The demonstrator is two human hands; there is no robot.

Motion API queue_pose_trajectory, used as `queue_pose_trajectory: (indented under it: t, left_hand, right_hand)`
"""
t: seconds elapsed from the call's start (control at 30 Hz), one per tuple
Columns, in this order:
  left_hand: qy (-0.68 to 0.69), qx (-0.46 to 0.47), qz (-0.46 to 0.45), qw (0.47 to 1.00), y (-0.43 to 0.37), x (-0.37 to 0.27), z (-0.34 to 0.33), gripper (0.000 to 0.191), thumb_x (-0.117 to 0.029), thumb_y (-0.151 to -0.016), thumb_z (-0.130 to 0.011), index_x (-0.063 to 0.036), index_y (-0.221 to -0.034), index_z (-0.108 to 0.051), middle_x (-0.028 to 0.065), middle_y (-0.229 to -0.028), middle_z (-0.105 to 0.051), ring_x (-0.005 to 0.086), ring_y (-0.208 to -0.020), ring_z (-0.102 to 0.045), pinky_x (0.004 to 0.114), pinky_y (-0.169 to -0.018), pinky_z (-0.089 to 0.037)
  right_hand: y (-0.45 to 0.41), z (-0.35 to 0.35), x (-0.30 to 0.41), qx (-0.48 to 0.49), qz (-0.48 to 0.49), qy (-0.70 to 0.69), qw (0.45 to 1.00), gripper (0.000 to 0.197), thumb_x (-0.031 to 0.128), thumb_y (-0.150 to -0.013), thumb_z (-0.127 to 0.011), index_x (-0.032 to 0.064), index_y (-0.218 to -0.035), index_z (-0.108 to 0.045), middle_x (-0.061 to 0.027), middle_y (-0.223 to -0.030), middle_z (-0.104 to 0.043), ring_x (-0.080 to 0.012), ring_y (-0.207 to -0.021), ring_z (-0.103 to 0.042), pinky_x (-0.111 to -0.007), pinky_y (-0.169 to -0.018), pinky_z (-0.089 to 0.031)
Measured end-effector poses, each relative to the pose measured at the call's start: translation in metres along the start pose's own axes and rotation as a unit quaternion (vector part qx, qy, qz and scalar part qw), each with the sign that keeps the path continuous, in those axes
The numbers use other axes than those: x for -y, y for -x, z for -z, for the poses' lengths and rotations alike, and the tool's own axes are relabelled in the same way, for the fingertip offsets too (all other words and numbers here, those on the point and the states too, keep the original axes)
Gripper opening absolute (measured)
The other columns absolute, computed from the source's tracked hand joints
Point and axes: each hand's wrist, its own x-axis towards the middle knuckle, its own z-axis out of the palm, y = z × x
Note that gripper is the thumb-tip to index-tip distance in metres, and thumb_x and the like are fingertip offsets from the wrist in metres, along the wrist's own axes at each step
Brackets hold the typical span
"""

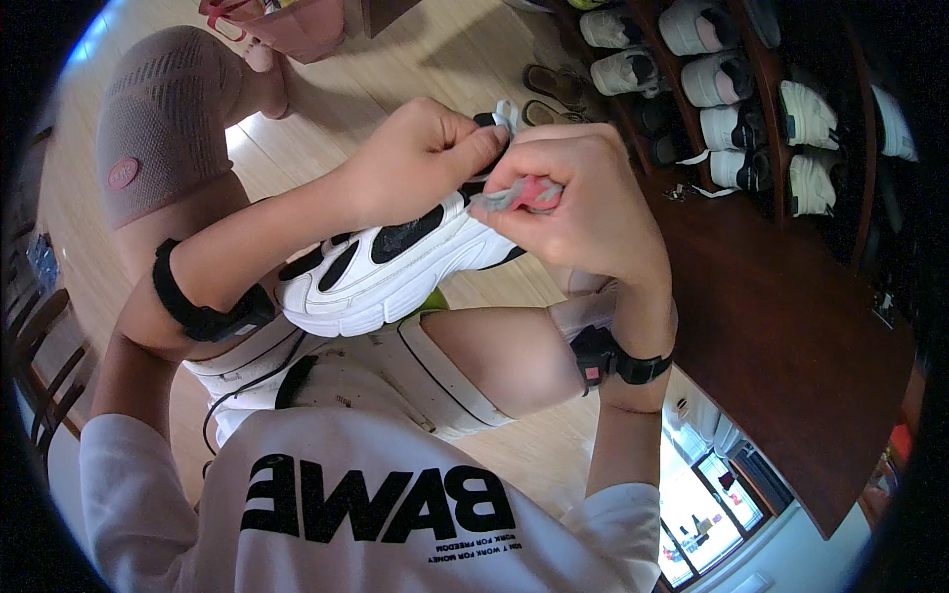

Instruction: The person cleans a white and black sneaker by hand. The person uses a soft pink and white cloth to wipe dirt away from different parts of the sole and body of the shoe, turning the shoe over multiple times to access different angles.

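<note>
A white sneaker with black panels [400, 259] lies on its side above my lap, its toe pointing left. My left hand [434, 159] is at the shoe's upper opening, its thumb and fingers pinched on a pale strap or lace [506, 115] by the collar. In my right hand [586, 196] is a crumpled pink and grey cloth [530, 194], gripped close to the heel end of the shoe. The hands nearly touch each other. Both forearms wear black straps with small devices. My hands hide much of the shoe's collar and heel.
At the upper right, a dark wooden shoe rack [771, 111] holds several pairs of shoes, beside a dark wooden panel [786, 319]. Brown sandals [552, 85] lie on the wood floor. A pink container [308, 33] stands at the top. Slatted dark furniture [52, 363] is at the left edge.
</note>
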Motion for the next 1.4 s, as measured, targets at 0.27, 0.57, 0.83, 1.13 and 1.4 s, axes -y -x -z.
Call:
queue_pose_trajectory:
  t: [0.27,0.57,0.83,1.13,1.4]
  left_hand:
    - [-0.001,-0.001,0.021,1.000,0.000,0.000,0.000,0.048,-0.029,-0.100,-0.051,0.0034,-0.065,-0.057,-0.0033,-0.050,-0.041,0.0035,-0.051,-0.034,0.028,-0.045,-0.033]
    - [0.007,-0.007,0.007,1.000,-0.001,0.002,0.000,0.046,-0.028,-0.099,-0.051,0.0041,-0.067,-0.058,-0.0019,-0.051,-0.040,0.0035,-0.052,-0.036,0.028,-0.045,-0.034]
    - [0.026,-0.002,0.030,0.999,0.001,0.004,0.001,0.046,-0.028,-0.099,-0.051,0.0031,-0.067,-0.059,-0.0043,-0.053,-0.043,0.0029,-0.052,-0.037,0.027,-0.046,-0.035]
    - [0.035,0.018,0.037,0.999,0.002,0.002,0.004,0.049,-0.030,-0.100,-0.050,0.0009,-0.063,-0.057,-0.0071,-0.053,-0.042,0.0020,-0.052,-0.035,0.026,-0.046,-0.033]
    - [0.054,0.033,0.030,0.998,0.003,-0.018,0.005,0.049,-0.032,-0.101,-0.050,-0.0027,-0.061,-0.051,-0.0081,-0.054,-0.039,0.0013,-0.052,-0.032,0.025,-0.045,-0.030]
  right_hand:
    - [-0.004,0.003,-0.005,0.006,-0.006,-0.004,1.000,0.017,0.013,-0.068,-0.079,0.0011,-0.070,-0.068,-0.0079,-0.059,-0.061,-0.0125,-0.052,-0.059,-0.025,-0.052,-0.046]
    - [-0.005,0.009,-0.008,-0.019,-0.074,-0.062,0.995,0.015,0.011,-0.068,-0.078,0.0003,-0.069,-0.067,-0.0101,-0.060,-0.063,-0.0140,-0.056,-0.064,-0.027,-0.052,-0.048]
    - [-0.005,0.001,-0.010,0.018,0.005,-0.001,1.000,0.016,0.012,-0.064,-0.080,0.0020,-0.068,-0.067,-0.0072,-0.057,-0.061,-0.0136,-0.053,-0.060,-0.028,-0.050,-0.046]
    - [-0.006,0.001,-0.005,0.005,0.013,0.007,1.000,0.020,0.015,-0.069,-0.080,-0.0002,-0.069,-0.068,-0.0081,-0.061,-0.063,-0.0106,-0.056,-0.059,-0.027,-0.052,-0.046]
    - [0.001,0.028,-0.022,-0.152,-0.209,-0.185,0.948,0.014,0.009,-0.074,-0.078,-0.0003,-0.080,-0.070,-0.0019,-0.060,-0.063,-0.0038,-0.050,-0.054,-0.022,-0.042,-0.043]
